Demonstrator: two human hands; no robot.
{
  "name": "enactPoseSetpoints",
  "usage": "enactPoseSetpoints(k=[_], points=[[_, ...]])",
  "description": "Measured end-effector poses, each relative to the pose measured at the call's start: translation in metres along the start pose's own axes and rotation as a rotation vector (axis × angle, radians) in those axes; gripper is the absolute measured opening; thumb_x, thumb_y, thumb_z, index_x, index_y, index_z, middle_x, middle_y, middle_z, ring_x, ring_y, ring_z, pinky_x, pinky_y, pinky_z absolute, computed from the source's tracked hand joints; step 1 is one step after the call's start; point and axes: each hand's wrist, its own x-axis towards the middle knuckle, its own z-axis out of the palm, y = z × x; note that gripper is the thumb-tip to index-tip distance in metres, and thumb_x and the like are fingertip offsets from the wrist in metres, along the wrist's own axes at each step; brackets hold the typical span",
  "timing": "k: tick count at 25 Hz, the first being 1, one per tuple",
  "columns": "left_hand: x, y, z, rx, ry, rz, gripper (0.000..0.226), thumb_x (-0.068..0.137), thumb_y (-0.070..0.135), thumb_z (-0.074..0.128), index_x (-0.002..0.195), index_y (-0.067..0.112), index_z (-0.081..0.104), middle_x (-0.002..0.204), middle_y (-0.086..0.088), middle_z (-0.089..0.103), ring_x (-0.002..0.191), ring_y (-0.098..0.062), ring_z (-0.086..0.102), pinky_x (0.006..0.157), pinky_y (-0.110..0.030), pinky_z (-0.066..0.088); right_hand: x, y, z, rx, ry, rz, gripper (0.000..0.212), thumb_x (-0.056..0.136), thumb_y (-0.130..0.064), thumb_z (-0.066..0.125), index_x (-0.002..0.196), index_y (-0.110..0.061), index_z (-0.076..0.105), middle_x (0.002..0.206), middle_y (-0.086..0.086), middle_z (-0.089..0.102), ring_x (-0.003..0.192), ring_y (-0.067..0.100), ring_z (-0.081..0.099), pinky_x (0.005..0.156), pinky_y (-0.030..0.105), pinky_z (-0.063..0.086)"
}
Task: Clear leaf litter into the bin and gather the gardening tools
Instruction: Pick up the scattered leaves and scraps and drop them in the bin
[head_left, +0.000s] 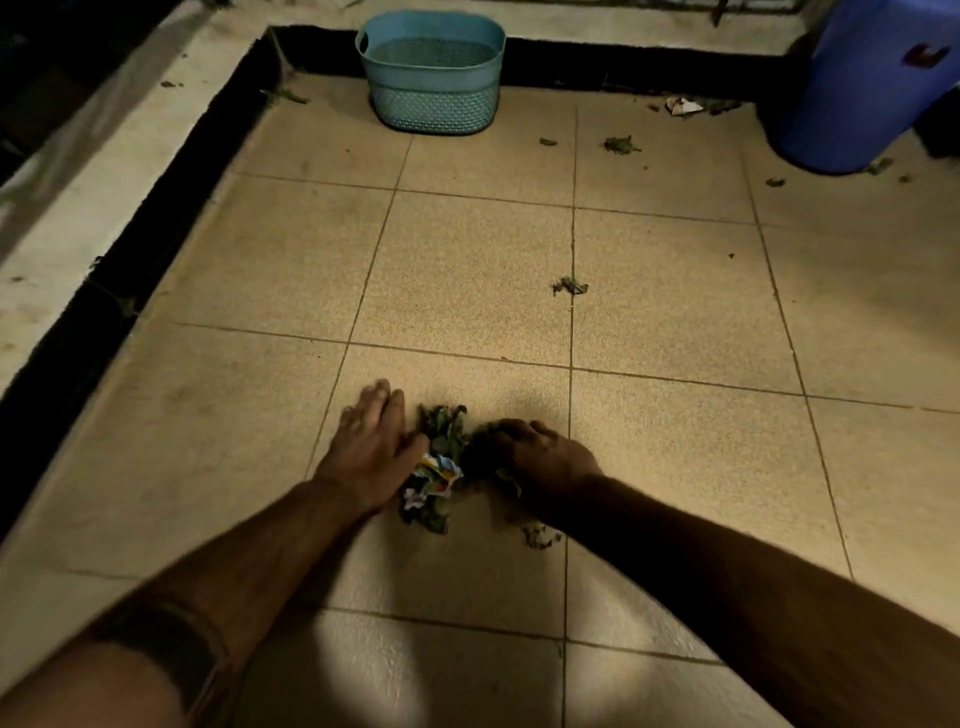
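Both hands down on the tiled floor (467, 270), one each side of a small leaf pile (441, 431). Left hand (371, 447) lies flat, fingers straight and together, its thumb side pressed against the left edge of the pile. Right hand (540, 454) sits on the pile's right side, fingers bent over the dark leaves; cannot tell if it actually grips any. Crumpled colourful wrapper (436, 475) mixed into the pile, between the two hands, just beside the left thumb. A few loose leaf bits (540, 535) lie under the right wrist, just apart from the pile.

Far ahead of the hands, against the back kerb, a teal basket (431, 78) stands upright, well apart from the pile. One leaf scrap (570, 286) lies ahead and right of the right hand, between hands and basket. More scattered leaves (621, 144) far ahead to the right, near a blue barrel (862, 88) in the far right corner. A scrap of white paper (683, 106) lies by the back kerb left of the barrel. A dark wristband (171, 649) on the left forearm. No gardening tools can be made out.
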Motion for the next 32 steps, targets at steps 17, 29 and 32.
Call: enactPoseSetpoints(k=[17,29,32], points=[[-0.022,0.038,-0.023,0.346,-0.162,0.274,0.109,0.080,0.056,0.074,0.159,0.035,0.003,0.168,-0.002,-0.004,0.151,-0.032,0.012,0.114,-0.054,0.034,-0.007,-0.022,-0.013,0.088,-0.069,0.095,0.081,0.091,-0.046,0.069,0.156,-0.033,0.022,0.151,0.015,0.036,0.133,0.037,0.041,0.100,0.049,0.046],[-0.035,0.058,-0.001,0.289,-0.151,0.072,0.090,0.083,0.042,0.076,0.157,0.032,0.025,0.166,-0.005,0.017,0.146,-0.035,0.028,0.114,-0.047,0.036,-0.028,-0.043,0.007,0.061,-0.017,0.174,0.070,0.088,-0.029,0.075,0.147,-0.024,0.038,0.143,0.011,0.040,0.132,0.033,0.039,0.096,0.046,0.053],[-0.037,0.055,-0.003,0.285,-0.011,0.176,0.048,0.093,0.030,0.065,0.139,0.026,0.053,0.140,-0.004,0.054,0.123,-0.024,0.054,0.102,-0.036,0.048,-0.032,-0.036,0.005,0.079,0.052,0.146,0.047,0.095,-0.024,0.067,0.138,-0.017,0.051,0.132,0.010,0.051,0.119,0.027,0.051,0.092,0.037,0.051]])
